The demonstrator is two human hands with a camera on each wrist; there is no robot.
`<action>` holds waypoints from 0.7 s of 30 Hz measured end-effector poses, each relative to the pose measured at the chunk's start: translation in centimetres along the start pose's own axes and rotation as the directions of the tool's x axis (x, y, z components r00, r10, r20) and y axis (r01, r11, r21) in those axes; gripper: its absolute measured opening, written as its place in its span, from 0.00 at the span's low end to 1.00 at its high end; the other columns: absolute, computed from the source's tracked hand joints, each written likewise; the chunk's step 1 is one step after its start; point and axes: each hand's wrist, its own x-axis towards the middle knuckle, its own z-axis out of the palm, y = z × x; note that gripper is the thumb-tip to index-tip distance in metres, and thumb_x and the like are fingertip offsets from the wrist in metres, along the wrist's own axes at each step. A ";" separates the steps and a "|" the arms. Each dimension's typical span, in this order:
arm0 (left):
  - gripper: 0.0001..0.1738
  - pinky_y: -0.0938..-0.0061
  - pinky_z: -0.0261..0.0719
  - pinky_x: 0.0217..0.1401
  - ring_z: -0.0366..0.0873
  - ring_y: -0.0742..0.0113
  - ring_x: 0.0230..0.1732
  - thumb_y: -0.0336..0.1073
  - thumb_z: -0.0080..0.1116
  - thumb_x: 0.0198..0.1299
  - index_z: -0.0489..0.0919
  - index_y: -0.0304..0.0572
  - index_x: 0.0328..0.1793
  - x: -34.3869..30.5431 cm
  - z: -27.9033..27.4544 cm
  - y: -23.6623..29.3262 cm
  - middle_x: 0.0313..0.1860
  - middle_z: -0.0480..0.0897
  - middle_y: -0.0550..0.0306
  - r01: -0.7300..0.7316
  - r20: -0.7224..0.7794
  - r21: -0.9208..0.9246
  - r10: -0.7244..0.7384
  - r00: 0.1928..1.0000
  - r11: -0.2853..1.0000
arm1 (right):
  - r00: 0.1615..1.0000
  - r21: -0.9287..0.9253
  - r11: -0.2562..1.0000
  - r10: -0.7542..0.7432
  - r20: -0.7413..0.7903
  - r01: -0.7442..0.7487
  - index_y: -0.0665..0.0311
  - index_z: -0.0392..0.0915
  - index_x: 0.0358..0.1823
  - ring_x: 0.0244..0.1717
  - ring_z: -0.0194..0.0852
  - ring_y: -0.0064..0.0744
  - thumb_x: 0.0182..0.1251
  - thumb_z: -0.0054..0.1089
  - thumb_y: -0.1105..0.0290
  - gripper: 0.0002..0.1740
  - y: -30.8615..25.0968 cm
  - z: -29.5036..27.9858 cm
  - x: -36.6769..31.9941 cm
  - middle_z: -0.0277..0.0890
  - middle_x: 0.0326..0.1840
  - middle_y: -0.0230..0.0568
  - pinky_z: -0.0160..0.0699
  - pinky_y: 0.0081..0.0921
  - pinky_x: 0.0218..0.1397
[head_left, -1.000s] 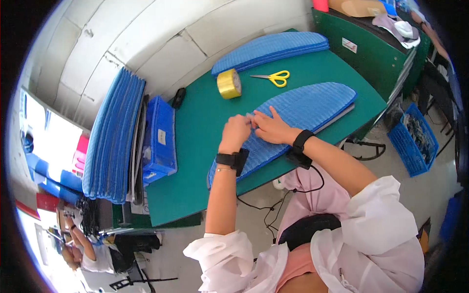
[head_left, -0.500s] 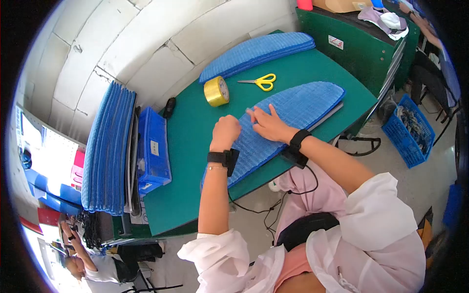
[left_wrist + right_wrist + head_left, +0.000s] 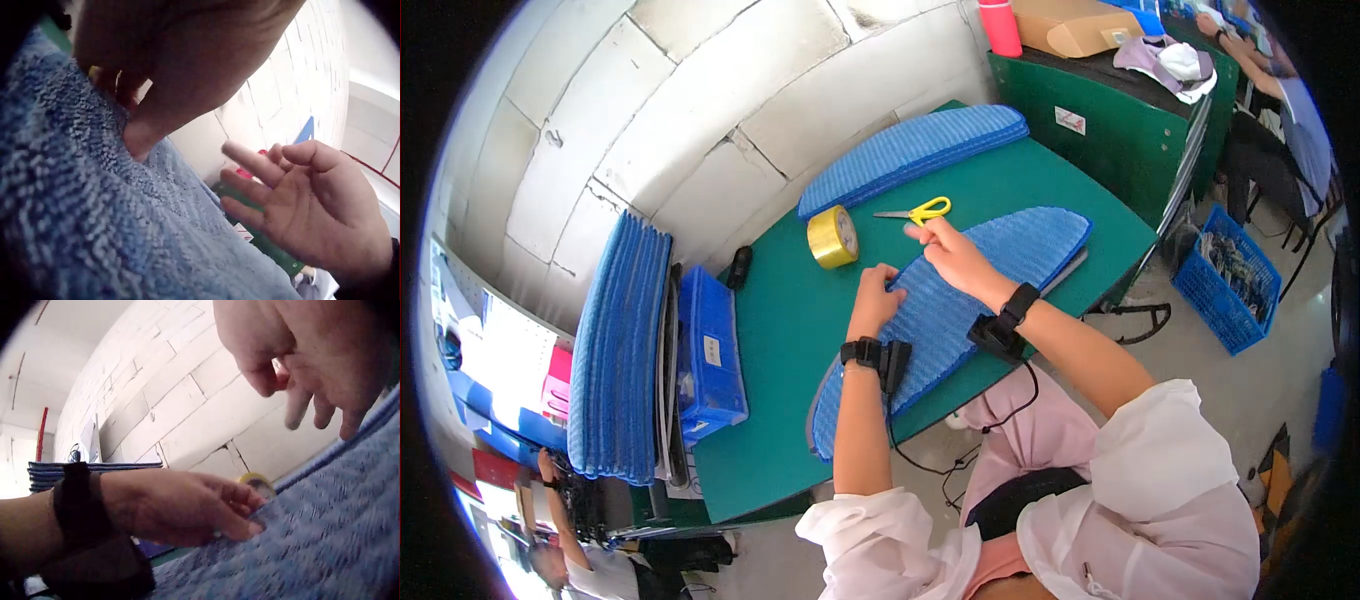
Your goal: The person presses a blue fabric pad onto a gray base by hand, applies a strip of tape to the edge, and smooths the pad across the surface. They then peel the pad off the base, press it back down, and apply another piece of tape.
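Observation:
A long, half-oval blue microfibre pad (image 3: 1025, 245) with a ribbed top and a grey underside lies across the green table. At its far edge, left of the middle, my left hand (image 3: 874, 302) pinches the pad, thumb on top and fingers beyond the edge. The right wrist view shows the thumb of this left hand (image 3: 169, 506) pressed to the ribbed cloth. My right hand (image 3: 960, 262) hovers over the pad's far edge, holding nothing. In the left wrist view the fingers of the right hand (image 3: 312, 212) are spread and loosely bent, palm showing.
Beyond the pad lie a yellow tape roll (image 3: 830, 238) and yellow-handled scissors (image 3: 930, 211). More blue pads (image 3: 910, 155) are stacked at the back. A blue bin (image 3: 712, 350) and upright pads (image 3: 620, 350) stand left. A blue crate (image 3: 1228, 280) sits on the floor at right.
The hands were together at the pad's far edge and have come apart. The left now grips the edge; the right has lifted and reaches farther out. The head view has shifted.

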 end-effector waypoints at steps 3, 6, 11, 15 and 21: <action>0.20 0.69 0.73 0.50 0.77 0.60 0.45 0.26 0.65 0.44 0.74 0.38 0.45 0.1 0.0 -0.3 0.41 0.80 0.50 0.034 0.083 -0.220 -0.016 0.996 0.975 | 0.977 -0.310 0.945 -0.034 0.210 0.100 0.61 0.63 0.33 0.52 0.70 0.41 0.60 0.46 0.77 0.03 0.3 -0.3 0.9 0.75 0.38 0.40 0.53 0.42 0.62; 0.20 0.73 0.71 0.51 0.74 0.66 0.46 0.22 0.62 0.43 0.74 0.36 0.46 0.5 0.9 -2.3 0.41 0.78 0.55 -0.001 0.094 -0.359 0.037 0.995 0.933 | 0.893 -0.509 0.806 -0.051 0.447 0.301 0.57 0.65 0.33 0.41 0.74 0.42 0.59 0.49 0.74 0.03 0.8 -0.7 0.9 0.74 0.32 0.35 0.49 0.60 0.60; 0.20 0.73 0.70 0.53 0.74 0.67 0.47 0.22 0.61 0.44 0.74 0.35 0.47 0.0 0.8 -1.9 0.42 0.79 0.56 0.056 0.115 -0.358 -0.016 0.993 0.932 | 0.746 -0.543 0.788 0.168 0.644 0.292 0.56 0.66 0.34 0.45 0.72 0.40 0.59 0.50 0.72 0.04 1.3 -1.5 1.9 0.72 0.37 0.33 0.47 0.60 0.62; 0.20 0.73 0.71 0.55 0.75 0.66 0.48 0.22 0.60 0.46 0.74 0.35 0.48 -0.5 -0.3 -0.3 0.44 0.79 0.54 0.102 0.128 -0.385 -0.056 0.990 0.917 | 0.801 -0.258 0.963 0.092 0.592 0.080 0.59 0.65 0.30 0.43 0.77 0.37 0.58 0.47 0.78 0.04 3.1 -2.1 3.2 0.75 0.37 0.37 0.63 0.44 0.55; 0.20 0.73 0.71 0.55 0.75 0.66 0.48 0.23 0.61 0.46 0.74 0.34 0.49 -0.4 -0.1 -0.4 0.44 0.79 0.53 0.142 0.137 -0.400 -0.094 0.986 0.906 | 0.857 -0.181 0.980 0.022 0.514 0.083 0.63 0.63 0.28 0.47 0.77 0.38 0.56 0.48 0.80 0.05 3.2 -2.3 3.0 0.70 0.26 0.40 0.72 0.29 0.46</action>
